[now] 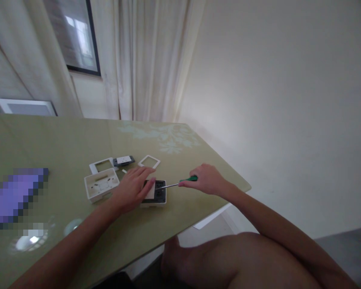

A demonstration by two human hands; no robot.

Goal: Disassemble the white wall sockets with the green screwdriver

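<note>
Olive-green and glossy, the table (63,136) carries a pale floral print near its far edge and mirrors the room's light in soft patches at the near left. On it, close to the right-hand edge, lies a wall switch unit (156,194) with a white body and a dark exposed inside. The left hand (132,188) lies flat on it, fingers spread and pressing down. The right hand (206,180) is closed around the green handle of a screwdriver (180,182), whose metal shaft reaches left to the dark part of the unit. Just left of the left hand sits a white back box (100,184); behind it lie a white frame (101,164), a small dark module (124,161) and a second white frame (149,161). Cream curtains (144,60) hang beyond the table, beside a dark-framed window (75,36) and a plain pale wall (273,100).
</note>
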